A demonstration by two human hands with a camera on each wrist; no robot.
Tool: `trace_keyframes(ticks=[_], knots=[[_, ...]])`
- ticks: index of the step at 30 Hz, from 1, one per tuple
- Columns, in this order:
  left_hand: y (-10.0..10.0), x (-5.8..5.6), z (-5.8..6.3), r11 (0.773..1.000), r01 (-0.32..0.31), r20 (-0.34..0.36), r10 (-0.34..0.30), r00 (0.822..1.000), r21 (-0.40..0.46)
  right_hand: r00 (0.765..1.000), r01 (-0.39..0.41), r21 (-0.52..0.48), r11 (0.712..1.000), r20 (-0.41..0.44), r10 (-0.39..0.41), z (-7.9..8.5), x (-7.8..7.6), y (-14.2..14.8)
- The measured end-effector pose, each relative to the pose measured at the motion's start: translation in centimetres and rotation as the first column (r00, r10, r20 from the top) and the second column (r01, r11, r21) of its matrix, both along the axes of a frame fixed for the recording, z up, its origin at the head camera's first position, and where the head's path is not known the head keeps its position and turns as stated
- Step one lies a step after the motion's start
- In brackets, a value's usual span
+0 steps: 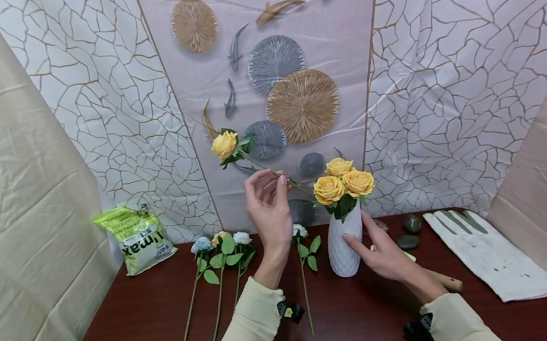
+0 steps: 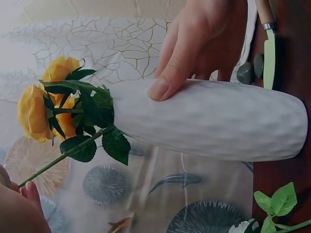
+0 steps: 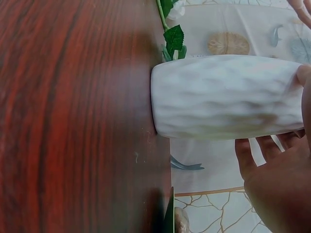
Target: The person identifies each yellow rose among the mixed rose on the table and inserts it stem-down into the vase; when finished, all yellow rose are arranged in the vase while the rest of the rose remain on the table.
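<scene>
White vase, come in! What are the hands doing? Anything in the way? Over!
Left hand pinching a yellow rose by its stem. Right hand gripping white vase, base on table. Three other roses inside, leaves possibly in the way.

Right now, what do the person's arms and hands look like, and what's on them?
The left sleeve and right sleeve are pale cream and a bit wrinkled. Beside the cuffs are small black devices; the left one has a yellowish patch. The left hand and right hand wear no gloves.
</scene>
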State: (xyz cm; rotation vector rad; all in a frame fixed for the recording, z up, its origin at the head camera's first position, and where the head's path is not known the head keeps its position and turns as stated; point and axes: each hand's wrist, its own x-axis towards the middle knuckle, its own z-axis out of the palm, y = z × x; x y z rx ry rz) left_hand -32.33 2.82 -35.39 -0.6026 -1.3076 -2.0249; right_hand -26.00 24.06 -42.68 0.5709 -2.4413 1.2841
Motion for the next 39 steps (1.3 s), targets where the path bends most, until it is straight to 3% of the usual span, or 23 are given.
trace_keyframes(ticks=[7, 13, 20, 29, 39], knots=[[0.4, 1.1, 1.6, 1.0, -0.009, -0.025, 0.01, 1.0, 0.009, 1.0, -0.011, -0.013, 1.0, 0.0, 0.011, 0.0, 0.0, 0.0], [1.0, 1.2, 1.7, 1.0, 0.017, -0.023, -0.018, 1.0, -0.01, 1.0, -0.009, -0.011, 1.0, 0.009, 0.009, 0.1, 0.0, 0.0], [1.7, 1.0, 0.6, 0.996, 0.06, 0.006, -0.059, 0.998, -0.069, 1.0, -0.006, -0.005, 1.0, 0.011, 0.006, 0.2, 0.0, 0.0], [2.7, -1.1, -1.9, 0.987, 0.01, 0.018, -0.007, 1.0, -0.16, 1.0, 0.003, -0.005, 1.0, 0.011, -0.003, 0.3, 0.2, -0.1], [3.2, -1.2, -2.7, 0.966, 0.006, 0.111, 0.024, 0.993, -0.258, 1.0, -0.009, -0.019, 1.0, -0.006, 0.009, -0.2, -0.2, 0.2]])
